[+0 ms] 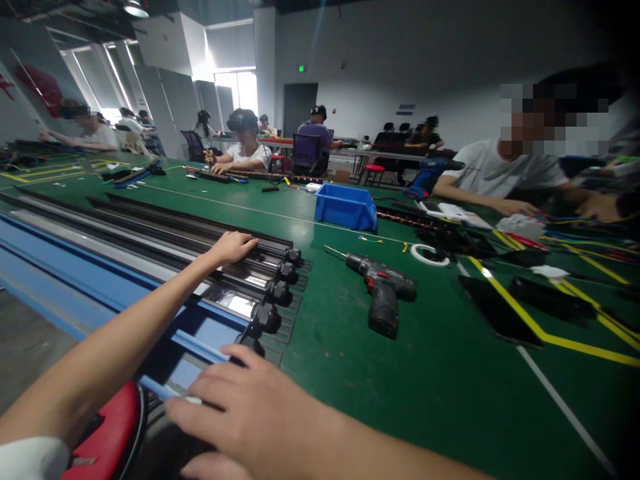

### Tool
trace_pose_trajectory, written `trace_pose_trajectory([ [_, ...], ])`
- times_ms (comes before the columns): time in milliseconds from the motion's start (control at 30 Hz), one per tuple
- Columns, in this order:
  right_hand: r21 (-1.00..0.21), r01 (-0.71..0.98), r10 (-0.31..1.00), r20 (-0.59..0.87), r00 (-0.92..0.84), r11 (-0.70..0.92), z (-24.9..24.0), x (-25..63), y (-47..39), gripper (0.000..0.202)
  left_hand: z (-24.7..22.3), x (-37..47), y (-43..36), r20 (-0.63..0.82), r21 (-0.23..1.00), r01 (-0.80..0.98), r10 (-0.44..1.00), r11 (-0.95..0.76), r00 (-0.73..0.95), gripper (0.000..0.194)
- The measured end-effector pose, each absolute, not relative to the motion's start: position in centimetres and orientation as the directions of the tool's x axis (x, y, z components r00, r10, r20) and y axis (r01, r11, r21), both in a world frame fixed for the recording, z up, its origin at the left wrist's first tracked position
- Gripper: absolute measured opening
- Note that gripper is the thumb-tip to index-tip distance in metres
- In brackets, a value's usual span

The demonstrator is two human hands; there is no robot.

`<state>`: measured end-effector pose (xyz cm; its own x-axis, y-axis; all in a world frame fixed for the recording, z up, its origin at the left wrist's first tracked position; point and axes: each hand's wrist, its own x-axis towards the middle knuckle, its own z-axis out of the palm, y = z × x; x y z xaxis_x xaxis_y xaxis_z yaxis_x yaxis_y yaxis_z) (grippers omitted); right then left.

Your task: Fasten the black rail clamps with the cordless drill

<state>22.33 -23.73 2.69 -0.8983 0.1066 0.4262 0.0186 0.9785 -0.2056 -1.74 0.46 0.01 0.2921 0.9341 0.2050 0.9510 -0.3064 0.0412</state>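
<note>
My left hand [233, 248] rests on the row of long dark metal rails [165, 230], its fingers extended over the top with no object visibly gripped. Black round end fittings [269, 317] with slotted flat plates line the right ends of these rails. Closer to me, my right hand [253, 407] reaches over the end of a light-blue channel [200, 345], fingers apart and slightly bent. Its fingertips are at the channel's edge; whether they press on it I cannot tell. A cordless drill [383, 290] with a long bit lies on its side to the right.
The green table [340, 387] bears a blue bin [346, 207], a white tape roll [430, 255], yellow tape lines and a dark flat panel [500, 310]. A co-worker [500, 173] handles wires at the right. Below left is a red stool [107, 433]. Other people sit farther back.
</note>
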Motion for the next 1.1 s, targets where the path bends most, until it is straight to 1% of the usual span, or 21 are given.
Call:
trace_pose_trajectory([
  [67,-0.154,0.009,0.070,0.396,-0.915,0.988,1.6,20.7,-24.3,0.052,0.0,-1.8,0.5,0.212,0.037,0.951,0.933,-0.306,0.291,0.058],
  [167,-0.116,0.071,0.111,0.395,-0.912,0.991,-0.2,19.7,-24.4,0.062,-0.1,-1.8,0.5,0.211,0.031,0.957,0.937,-0.290,0.277,0.058],
  [233,-0.096,0.105,0.135,0.402,-0.906,0.990,-1.0,19.4,-24.1,0.065,-0.2,-1.8,0.5,0.212,0.029,0.957,0.938,-0.287,0.275,0.058],
  [333,-0.082,0.116,0.140,0.404,-0.904,0.990,-1.6,19.1,-23.7,0.060,-0.2,-1.8,0.5,0.216,0.032,0.955,0.935,-0.294,0.281,0.059],
  [467,-0.063,0.095,0.113,0.412,-0.904,0.993,-1.9,18.7,-23.3,0.052,-0.2,-1.9,0.5,0.208,0.042,0.957,0.939,-0.287,0.273,0.060],
  [733,-0.056,0.045,0.063,0.390,-0.919,0.997,-1.4,18.6,-23.0,0.049,-0.2,-1.8,0.5,0.208,0.053,0.955,0.938,-0.292,0.276,0.060],
  [900,-0.046,0.064,0.077,0.392,-0.917,0.997,-1.3,18.5,-23.2,0.047,0.0,-1.7,0.3,0.212,0.046,0.956,0.938,-0.291,0.275,0.059],
  [967,-0.057,0.094,0.109,0.411,-0.905,0.994,-1.4,18.6,-23.5,0.048,0.0,-1.7,0.3,0.214,0.049,0.955,0.937,-0.294,0.277,0.059],
  [1100,-0.051,0.145,0.152,0.465,-0.872,0.988,-1.7,18.6,-24.0,0.060,-0.1,-1.8,0.4,0.216,0.051,0.954,0.935,-0.297,0.280,0.059],
])
